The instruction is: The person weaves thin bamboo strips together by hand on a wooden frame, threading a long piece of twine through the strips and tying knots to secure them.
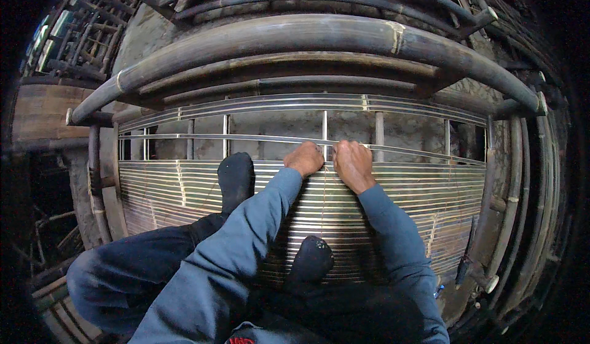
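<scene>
A long, thin bamboo strip [258,138] runs crosswise over an open part of a bamboo slat panel [369,209]. My left hand [305,158] is closed at the strip, just left of a narrow upright crosspiece [325,126]. On the other side of that crosspiece my right hand [353,162] is closed over the same strip, knuckles up. Fingertips of both hands are hidden beneath them. Below the hands, closely spaced slats make up the near part of the panel. More strips [295,103] lie together at the opening's far edge.
A thick bamboo pole [264,36] crosses beyond the panel, with more poles behind it. My dark-socked feet [236,175] rest on the slats. A dark, narrow tool [465,261] lies at the right edge. Bamboo frames [86,36] stand at the far left.
</scene>
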Demonstrator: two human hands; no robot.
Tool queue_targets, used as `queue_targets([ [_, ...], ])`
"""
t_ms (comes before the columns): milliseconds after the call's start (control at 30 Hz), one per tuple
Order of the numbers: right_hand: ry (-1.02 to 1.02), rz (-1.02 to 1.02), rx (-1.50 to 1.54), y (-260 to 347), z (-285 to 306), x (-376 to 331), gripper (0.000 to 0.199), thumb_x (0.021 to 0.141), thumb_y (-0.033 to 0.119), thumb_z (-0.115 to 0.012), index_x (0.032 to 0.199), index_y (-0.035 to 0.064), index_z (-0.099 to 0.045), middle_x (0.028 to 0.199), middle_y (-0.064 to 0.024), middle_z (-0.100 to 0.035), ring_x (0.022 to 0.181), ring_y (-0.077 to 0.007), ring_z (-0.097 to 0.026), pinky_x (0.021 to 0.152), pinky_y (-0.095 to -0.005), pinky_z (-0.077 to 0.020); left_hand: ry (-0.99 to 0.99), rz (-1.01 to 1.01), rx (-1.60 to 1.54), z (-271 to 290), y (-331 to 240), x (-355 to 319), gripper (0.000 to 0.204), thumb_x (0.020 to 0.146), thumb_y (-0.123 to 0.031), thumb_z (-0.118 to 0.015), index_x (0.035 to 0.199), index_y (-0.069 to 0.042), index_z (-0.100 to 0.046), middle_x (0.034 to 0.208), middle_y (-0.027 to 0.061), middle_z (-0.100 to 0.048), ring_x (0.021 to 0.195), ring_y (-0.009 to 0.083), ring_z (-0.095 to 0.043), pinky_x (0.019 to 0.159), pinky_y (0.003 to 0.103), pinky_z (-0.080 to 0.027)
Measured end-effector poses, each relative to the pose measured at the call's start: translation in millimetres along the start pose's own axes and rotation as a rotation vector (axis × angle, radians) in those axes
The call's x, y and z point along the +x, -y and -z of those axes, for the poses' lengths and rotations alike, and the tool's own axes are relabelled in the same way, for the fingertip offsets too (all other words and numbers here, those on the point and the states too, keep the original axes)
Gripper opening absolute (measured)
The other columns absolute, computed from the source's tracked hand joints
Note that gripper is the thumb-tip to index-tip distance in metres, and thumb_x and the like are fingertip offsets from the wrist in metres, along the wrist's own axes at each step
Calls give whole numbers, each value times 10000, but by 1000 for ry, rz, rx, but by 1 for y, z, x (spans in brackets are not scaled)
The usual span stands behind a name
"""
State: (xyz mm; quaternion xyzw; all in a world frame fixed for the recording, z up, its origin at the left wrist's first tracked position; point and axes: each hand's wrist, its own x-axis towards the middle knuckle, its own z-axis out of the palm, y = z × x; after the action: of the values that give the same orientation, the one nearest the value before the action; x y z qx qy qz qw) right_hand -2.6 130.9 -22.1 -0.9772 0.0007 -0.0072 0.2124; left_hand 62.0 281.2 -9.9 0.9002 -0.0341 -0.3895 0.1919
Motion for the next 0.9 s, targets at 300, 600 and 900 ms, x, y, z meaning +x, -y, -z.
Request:
queue_targets([
  [300,49,-381,355,7,33,-30,281,910,244,-689,773,0,-671,759,-146,-706,740,-329,-705,693,-497,-547,-384,-215,-167,-20,19,-12,144,870,-163,-700,869,-33,-762,997,203,-752,927,403,-718,854,489,-556],
  [600,-250,-761,2059,37,40,-78,247,1040,154,-513,814,56,-533,633,-7,-411,644,-201,-497,982,-387,-458,-162,-385,-854,-16,44,-29,126,996,-76,-643,939,-2,-727,879,14,-717,840,98,-617,805,280,-500],
  [900,-231,-700,1848,41,25,-99,208,1000,133,-554,985,-47,-658,727,-55,-539,660,-132,-497,673,-283,-465,-22,-461,-777,-8,46,-25,123,1005,-108,-639,956,-6,-689,913,26,-701,905,119,-617,880,299,-495],
])
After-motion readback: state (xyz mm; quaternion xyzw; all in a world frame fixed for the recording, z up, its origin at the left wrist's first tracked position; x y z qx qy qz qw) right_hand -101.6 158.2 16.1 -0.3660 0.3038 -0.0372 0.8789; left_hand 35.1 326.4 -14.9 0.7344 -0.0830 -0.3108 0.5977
